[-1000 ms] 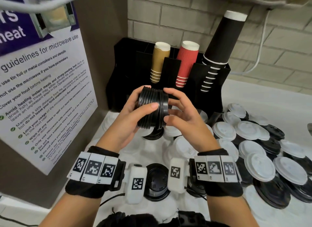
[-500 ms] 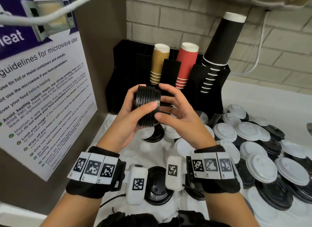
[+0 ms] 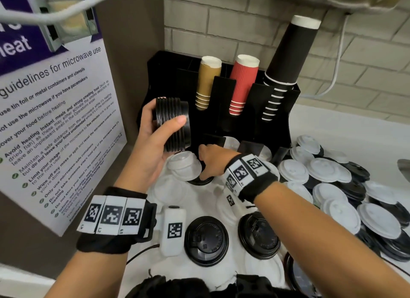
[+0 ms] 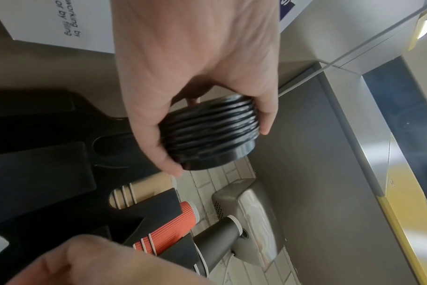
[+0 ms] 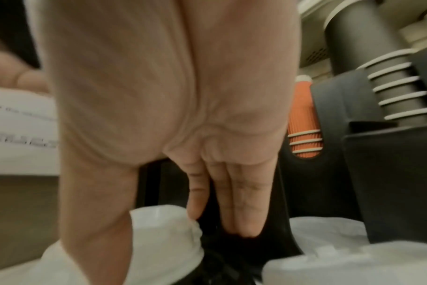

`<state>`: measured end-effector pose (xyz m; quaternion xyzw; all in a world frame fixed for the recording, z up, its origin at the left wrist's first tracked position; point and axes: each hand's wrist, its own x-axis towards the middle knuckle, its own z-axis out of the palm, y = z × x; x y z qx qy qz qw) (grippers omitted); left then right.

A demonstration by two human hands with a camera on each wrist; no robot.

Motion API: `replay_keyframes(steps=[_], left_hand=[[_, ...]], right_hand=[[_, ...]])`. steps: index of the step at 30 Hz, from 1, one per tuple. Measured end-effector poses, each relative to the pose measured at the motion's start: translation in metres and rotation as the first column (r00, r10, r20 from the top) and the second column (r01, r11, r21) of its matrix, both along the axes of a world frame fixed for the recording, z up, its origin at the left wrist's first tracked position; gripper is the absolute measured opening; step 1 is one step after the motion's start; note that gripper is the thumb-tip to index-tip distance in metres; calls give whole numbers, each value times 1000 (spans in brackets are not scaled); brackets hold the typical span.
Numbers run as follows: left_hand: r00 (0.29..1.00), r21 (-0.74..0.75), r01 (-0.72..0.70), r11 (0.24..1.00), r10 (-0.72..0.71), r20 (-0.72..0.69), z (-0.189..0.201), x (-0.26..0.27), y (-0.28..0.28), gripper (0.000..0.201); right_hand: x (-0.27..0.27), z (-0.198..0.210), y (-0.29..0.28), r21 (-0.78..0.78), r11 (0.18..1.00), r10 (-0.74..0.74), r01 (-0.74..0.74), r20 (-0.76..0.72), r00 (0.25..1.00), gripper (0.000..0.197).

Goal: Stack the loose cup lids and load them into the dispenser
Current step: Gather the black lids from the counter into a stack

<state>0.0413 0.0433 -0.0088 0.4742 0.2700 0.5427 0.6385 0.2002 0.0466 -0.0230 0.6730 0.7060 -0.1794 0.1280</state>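
From the head view, the left hand holds a stack of black lids on its side, thumb across the rims and fingers behind, raised in front of the black dispenser. The right hand is lower, just right of the left wrist, reaching down to a black lid lying among white lids at the dispenser's foot. To do this step well, it seems best to lift that lid by its rim, turn it to match the stack, and press it on squarely before loading.

In the left wrist view, the left hand clamps the stack of black lids firmly, fingers curled round the ridged rims; the lids look nested evenly.

In the right wrist view, the right hand points straight fingers down at something dark between white lids. The picture is blurred, and the fingertips are partly hidden, so I cannot tell whether they already pinch the lid. Which dispenser slot is free is also hard to make out.
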Motion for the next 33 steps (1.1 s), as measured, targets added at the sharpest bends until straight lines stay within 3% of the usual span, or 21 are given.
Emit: replay_keyframes(steps=[3,7,11,18,21,24,26,28,29,31,33], left_hand=[[1000,5,-3,1000,3,-4,-1,-4,0,70],[1000,2,9,1000,-9,-19,-4,-7,0,66],[999,-4,20,1000,-20,-29,-4,-8,1,64],[998,4,43,999,-42,-47,-3,-5,0,66],[996,15,68,998,-67,-60,-4,-2,-1,57],[995,32,79,996,-78,-57,-4,-2,-1,49],[996,34,76,997,-75,-45,-4,-2,-2,48],[997,26,74,997,-73,-27,-6,1,-4,51],[997,23,75,997,-74,-20,-7,3,-6,53],[997,21,82,996,-81,-12,-7,10,-11,59],[995,19,95,995,-95,-5,-7,18,-17,65]], right_hand=[[-10,-7,7,-66,998,9,-4,70,998,81],[-16,-14,10,-59,998,-25,30,80,997,89],[-19,-10,9,-38,998,-48,51,80,996,85],[-17,9,7,-37,999,47,-38,277,960,71],[-10,25,3,-48,999,40,-25,335,941,70],[11,41,-13,50,999,-16,6,194,981,81],[34,49,-29,163,984,-64,74,-62,996,81],[53,51,-46,266,947,-63,183,-404,912,71],[59,50,-54,293,925,-35,243,-570,821,66],[59,45,-69,264,904,29,335,-822,568,60],[50,40,-80,207,908,70,364,-932,355,56]])
